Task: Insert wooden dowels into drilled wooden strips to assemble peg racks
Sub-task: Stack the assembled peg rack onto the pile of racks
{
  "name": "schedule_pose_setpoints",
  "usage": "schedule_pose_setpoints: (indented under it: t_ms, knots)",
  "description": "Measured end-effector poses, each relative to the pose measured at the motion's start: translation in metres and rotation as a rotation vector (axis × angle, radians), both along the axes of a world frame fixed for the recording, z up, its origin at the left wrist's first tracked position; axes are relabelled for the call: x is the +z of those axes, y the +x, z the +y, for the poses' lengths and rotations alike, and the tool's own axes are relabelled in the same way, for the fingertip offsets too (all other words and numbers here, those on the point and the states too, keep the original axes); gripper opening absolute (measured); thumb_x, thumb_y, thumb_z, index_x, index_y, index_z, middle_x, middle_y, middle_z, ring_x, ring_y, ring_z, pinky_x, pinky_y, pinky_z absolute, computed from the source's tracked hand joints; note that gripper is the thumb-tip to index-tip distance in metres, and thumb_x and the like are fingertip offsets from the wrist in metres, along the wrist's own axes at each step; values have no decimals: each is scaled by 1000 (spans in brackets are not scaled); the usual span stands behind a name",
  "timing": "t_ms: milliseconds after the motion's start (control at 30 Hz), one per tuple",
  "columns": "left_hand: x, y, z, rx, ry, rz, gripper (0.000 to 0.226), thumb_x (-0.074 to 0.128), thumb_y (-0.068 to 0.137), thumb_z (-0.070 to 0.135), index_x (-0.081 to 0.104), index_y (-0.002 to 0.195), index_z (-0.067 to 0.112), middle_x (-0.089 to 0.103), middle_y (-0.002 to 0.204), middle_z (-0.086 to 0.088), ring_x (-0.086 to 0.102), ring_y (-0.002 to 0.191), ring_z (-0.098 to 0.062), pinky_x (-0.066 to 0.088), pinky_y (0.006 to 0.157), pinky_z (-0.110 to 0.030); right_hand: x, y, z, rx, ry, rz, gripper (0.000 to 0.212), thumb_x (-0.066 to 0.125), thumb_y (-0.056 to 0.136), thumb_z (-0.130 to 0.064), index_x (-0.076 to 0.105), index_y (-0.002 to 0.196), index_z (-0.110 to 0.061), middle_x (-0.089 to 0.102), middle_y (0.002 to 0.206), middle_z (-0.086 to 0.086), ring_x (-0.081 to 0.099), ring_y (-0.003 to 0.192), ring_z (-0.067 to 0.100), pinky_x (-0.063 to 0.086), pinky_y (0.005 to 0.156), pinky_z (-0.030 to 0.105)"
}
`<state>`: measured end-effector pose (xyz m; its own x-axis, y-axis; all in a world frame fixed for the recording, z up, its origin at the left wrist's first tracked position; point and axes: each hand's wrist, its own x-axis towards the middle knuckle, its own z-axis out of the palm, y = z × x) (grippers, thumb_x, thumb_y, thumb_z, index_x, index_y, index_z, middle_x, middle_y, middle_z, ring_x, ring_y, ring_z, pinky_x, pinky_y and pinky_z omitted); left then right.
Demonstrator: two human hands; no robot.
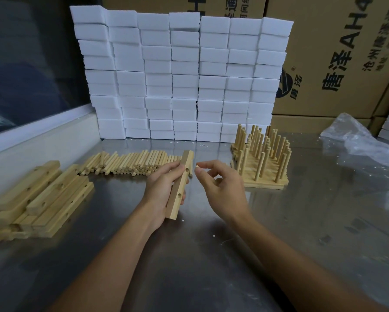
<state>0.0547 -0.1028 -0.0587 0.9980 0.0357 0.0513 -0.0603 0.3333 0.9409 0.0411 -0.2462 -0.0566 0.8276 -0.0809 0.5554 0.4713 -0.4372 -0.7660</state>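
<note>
While the left hand [164, 190] gripped a drilled wooden strip [180, 188] above the table [211, 255], the right hand [220, 188] pinched what seemed a dowel end. Light, rigid and smooth, the strip was best held mid-length, clear of its holes; loose dowels [130, 164] lay behind.

Single head-worn wide-angle view, forward and down over a steel table [211, 266]; hands close below, foam stack beyond
</note>
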Motion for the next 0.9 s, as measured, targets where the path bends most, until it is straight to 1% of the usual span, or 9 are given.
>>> schedule_pose_setpoints:
  t_ms: [133,200,267,333,433,500,600,700,900]
  knots:
    - [2,-3,-2,-34,14,-9,22,61,96,18,68,115,12,61,69,-6,49,49,-20,41,44,-26,-3,-1,-2,-41,-121,-83,11,69,90,-35,74,95,-26,61,72,-14,54,63,4,48,59,25]
    - [2,-4,-3,-45,25,-14,22,60,96,17,68,115,10,60,69,-7,48,49,-20,40,44,-25,-4,0,-2,-49,-163,-108,11,70,90,-34,74,92,-24,63,74,-15,55,66,1,44,58,17]
    - [2,-5,-4,-45,34,-15,22,60,96,16,67,115,7,60,69,-7,47,49,-20,40,45,-25,-4,0,-2,-52,-188,-129,12,70,90,-32,74,92,-21,65,76,-14,56,66,1,43,58,15]
    - [2,-5,-4,-28,49,-19,21,61,96,16,67,114,7,60,69,-7,49,50,-20,41,45,-25,-3,0,-3,-51,-242,-176,12,70,90,-28,74,94,-18,68,82,-11,57,67,3,47,61,17]
    - [2,-5,-4,16,98,-56,14,63,95,14,69,108,11,63,69,-5,56,52,-20,42,46,-26,-1,-1,-4,-63,-360,-272,12,70,90,-22,75,96,-13,69,84,-5,47,64,-4,45,61,16]
    - [2,-4,-5,33,131,-82,9,65,94,15,68,103,17,65,67,-3,58,50,-21,43,45,-26,1,-2,-4,-68,-408,-309,12,70,90,-19,76,97,-12,66,83,-2,43,64,-5,47,57,24]
    - [1,-4,-5,42,162,-110,9,65,95,16,68,103,17,65,65,0,55,45,-21,45,46,-27,3,-4,-7,-60,-447,-333,13,68,92,-19,76,97,-10,65,82,1,54,61,9,50,54,37]
    - [0,-4,-6,59,239,-159,7,66,94,18,68,99,21,65,68,-2,55,44,-20,45,44,-26,4,-2,-9,-70,-511,-352,14,68,93,-19,74,92,-7,65,80,5,60,64,24,51,53,43]
    - [3,-5,-8,74,288,-228,14,63,96,14,69,94,26,64,70,-3,55,43,-18,44,42,-26,5,-2,-9,-76,-409,-332,16,69,92,-17,73,84,-3,69,72,7,61,59,25,50,55,42]
